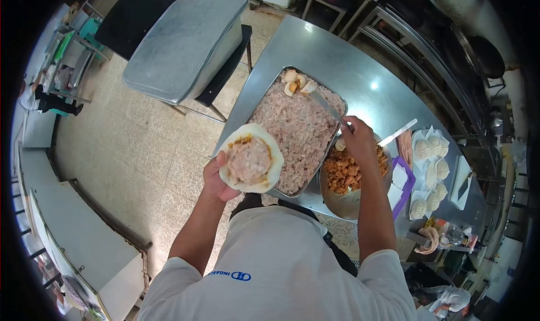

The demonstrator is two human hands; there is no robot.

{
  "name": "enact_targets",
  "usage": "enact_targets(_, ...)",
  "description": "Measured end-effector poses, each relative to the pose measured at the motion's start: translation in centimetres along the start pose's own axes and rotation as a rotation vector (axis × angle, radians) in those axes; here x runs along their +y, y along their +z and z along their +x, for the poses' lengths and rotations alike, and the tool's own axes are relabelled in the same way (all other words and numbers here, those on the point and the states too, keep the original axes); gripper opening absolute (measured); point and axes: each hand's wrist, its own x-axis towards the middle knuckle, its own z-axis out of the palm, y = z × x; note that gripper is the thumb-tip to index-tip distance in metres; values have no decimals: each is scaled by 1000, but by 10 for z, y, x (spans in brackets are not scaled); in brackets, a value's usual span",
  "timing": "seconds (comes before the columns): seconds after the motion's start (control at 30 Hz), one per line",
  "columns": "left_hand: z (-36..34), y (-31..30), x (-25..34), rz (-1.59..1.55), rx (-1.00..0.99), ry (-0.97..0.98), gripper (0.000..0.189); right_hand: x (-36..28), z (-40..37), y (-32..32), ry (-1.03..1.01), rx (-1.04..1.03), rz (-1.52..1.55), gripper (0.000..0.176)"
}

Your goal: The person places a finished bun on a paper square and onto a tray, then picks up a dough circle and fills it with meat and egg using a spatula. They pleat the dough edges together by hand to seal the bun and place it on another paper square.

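A round dough wrapper [224, 174] spread with pale minced meat [248, 161] and an orange-brown filling around it rests on my left hand [217, 177]. The thumb is at its edge, and the fingers beneath are mostly hidden. My right hand [359, 139] grips a flat metal spatula [329, 108]. Its blade reaches the cut boiled eggs [296, 83] at the far end of a metal tray [344, 102] full of minced meat [299, 132]. Below my right wrist stands a metal bowl [341, 204] of brown chunky filling [342, 172], partly covered by the forearm.
Shaped buns [432, 146] sit on paper at the steel table's [388, 96] right side. Nearby are a purple-edged container [410, 181] and another flat utensil [398, 132]. Left of the table, a lidded grey tub [183, 39] stands on a chair. A person [48, 99] is at far left.
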Motion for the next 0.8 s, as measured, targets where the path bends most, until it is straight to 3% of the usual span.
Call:
enact_targets(0.13, 26, -3, -4, 116, 29, 35, 86, 3, -30, -22, -30, 62, 44, 24)
enact_targets(0.2, 38, 0, -10, 199, 81, 92, 81, -10, -49, -40, -149, 126, 46, 25)
enact_targets(0.4, 64, 5, -25, 260, 95, 160, 74, -43, -94, -63, -120, 119, -65, 26)
enact_targets(0.6, 42, 3, -6, 236, 42, 162, 79, -37, -105, -42, -26, 55, -134, 19)
enact_targets(0.8, 9, -10, 7, 202, 112, 177, 84, -25, -81, -20, -108, 190, -263, 21)
